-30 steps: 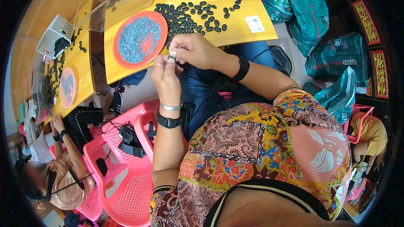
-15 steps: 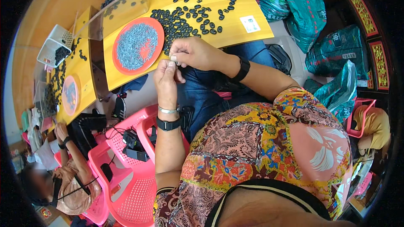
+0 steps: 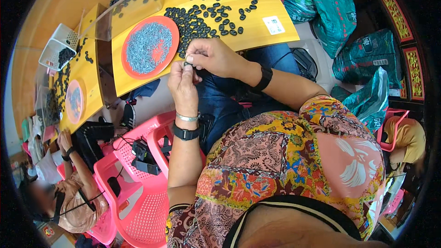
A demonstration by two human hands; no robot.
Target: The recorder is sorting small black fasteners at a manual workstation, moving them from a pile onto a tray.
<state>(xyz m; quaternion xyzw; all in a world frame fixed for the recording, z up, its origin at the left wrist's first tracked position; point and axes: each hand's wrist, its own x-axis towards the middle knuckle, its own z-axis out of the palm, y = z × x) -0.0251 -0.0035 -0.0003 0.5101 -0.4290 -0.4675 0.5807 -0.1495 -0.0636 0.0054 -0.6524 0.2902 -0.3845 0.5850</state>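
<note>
Evidently, one small dark piece (image 3: 186, 64) is being worked just off the near edge of the yellow surface (image 3: 257, 32). The left hand (image 3: 183, 82) has it in a narrow grip between thumb and forefinger; the right hand (image 3: 212, 58) has its grip pinched nearly closed at the piece's upper edge, though whether it also has hold of anything else is too small to tell. Work on this piece looks unfinished, as both hands are on it. Many loose black oval pieces (image 3: 196, 24) lie scattered on the surface, and the red dish (image 3: 176, 36) beside them is mostly covered with slim grey pieces (image 3: 142, 48), so plenty seems left; which ovals are finished, the view does not show
</note>
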